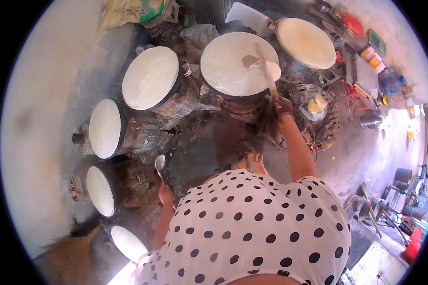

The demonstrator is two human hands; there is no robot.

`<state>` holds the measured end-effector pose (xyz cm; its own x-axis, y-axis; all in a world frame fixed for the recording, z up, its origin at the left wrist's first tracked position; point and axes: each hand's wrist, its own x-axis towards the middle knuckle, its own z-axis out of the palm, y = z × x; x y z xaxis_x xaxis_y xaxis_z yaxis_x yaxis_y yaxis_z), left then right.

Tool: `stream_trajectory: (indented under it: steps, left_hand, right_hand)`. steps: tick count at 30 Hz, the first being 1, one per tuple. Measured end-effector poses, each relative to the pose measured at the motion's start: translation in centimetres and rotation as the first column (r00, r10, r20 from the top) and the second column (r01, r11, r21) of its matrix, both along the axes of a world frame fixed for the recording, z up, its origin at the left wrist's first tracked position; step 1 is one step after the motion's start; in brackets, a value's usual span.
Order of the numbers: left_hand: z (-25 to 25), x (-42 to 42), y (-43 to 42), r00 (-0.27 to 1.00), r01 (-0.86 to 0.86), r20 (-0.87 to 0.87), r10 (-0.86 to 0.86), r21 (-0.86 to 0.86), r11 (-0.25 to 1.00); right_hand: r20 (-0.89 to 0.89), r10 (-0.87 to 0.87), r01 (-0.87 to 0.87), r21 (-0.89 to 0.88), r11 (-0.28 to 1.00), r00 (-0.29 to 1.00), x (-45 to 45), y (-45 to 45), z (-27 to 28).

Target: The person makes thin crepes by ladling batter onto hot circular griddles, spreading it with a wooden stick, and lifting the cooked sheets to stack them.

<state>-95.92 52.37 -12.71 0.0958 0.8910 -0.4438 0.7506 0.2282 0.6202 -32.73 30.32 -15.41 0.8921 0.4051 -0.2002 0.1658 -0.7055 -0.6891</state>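
Note:
My right hand [283,107] is closed round the handle of a long flat wooden stick [271,85]. The stick reaches over the middle round griddle [223,66], which is coated with a white, batter-like layer. A grey-brown patch [249,61] shows in that layer beside the stick, and a white rounded bulge lies at the griddle's right rim. Low on the left, my left hand [166,195] grips a ladle [160,163] by its handle, the pale bowl pointing up and away from me. Nothing touches the ladle's bowl.
Several more white-coated griddles curve round on the left, such as this one [150,78], on sooty stoves. Another griddle [306,42], browner on top, stands at the right back. A basket [321,128] holds a bag of yellowish pieces [316,103]. Stools [366,206] stand far right.

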Motion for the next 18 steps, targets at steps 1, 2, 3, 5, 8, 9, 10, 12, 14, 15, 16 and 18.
stream_trajectory:
  steps: [1,2,3,5,8,9,10,12,14,15,16,18]
  left_hand:
    - [0.6,2.1,-0.4,0.997,-0.010,0.075,0.013,-0.032,0.999]
    - [0.5,3.6,-0.9,0.969,-0.120,0.204,0.138,-0.097,0.988]
    - [0.5,4.5,-1.1,0.971,-0.115,0.199,0.131,-0.093,0.989]
    - [0.4,6.6,-1.2,0.968,-0.046,0.242,0.072,-0.108,0.993]
    - [2.1,10.7,-2.0,0.957,-0.047,0.274,0.091,-0.164,0.985]
    - [2.2,11.1,-2.4,0.946,-0.032,0.311,0.093,-0.195,0.980]
    - [3.2,12.6,-2.7,0.936,-0.006,0.340,0.095,-0.254,0.967]
    - [4.4,15.4,-3.2,0.922,0.005,0.376,0.094,-0.256,0.967]
    - [5.5,17.4,-3.4,0.909,0.004,0.403,0.104,-0.258,0.966]
    - [6.0,18.4,-3.4,0.885,0.001,0.451,0.117,-0.253,0.968]
    - [6.5,19.4,-3.4,0.855,-0.002,0.502,0.130,-0.248,0.969]
    - [8.2,20.9,-3.5,0.840,-0.012,0.524,0.141,-0.243,0.970]
  right_hand:
    - [0.310,0.320,-0.186,-0.392,0.901,0.895,-0.3,1.2,-1.3]
    - [0.417,0.668,-0.179,-0.752,0.635,0.616,-0.4,1.9,-2.3]
    - [0.416,0.663,-0.179,-0.749,0.638,0.623,-1.6,1.6,-1.1]
    - [-0.170,0.344,-0.362,-0.092,0.928,0.923,-4.0,-0.2,3.3]
    - [-0.068,0.453,-0.457,-0.060,0.887,0.889,0.5,-4.1,-2.9]
    - [-0.021,0.465,-0.463,-0.138,0.875,0.885,3.2,-4.4,-5.4]
    - [0.014,0.480,-0.466,-0.218,0.858,0.877,6.0,-4.2,-7.3]
    - [-0.205,0.323,-0.366,-0.224,0.903,0.924,8.7,-1.2,-0.7]
    - [-0.271,0.086,-0.087,0.010,0.996,0.959,8.9,1.5,2.3]
    - [-0.303,0.013,0.014,0.086,0.996,0.953,8.8,2.2,2.3]
    - [0.341,0.355,-0.338,-0.112,0.935,0.870,8.1,2.5,2.1]
    - [0.733,0.617,-0.448,-0.466,0.763,0.287,6.4,2.5,2.3]
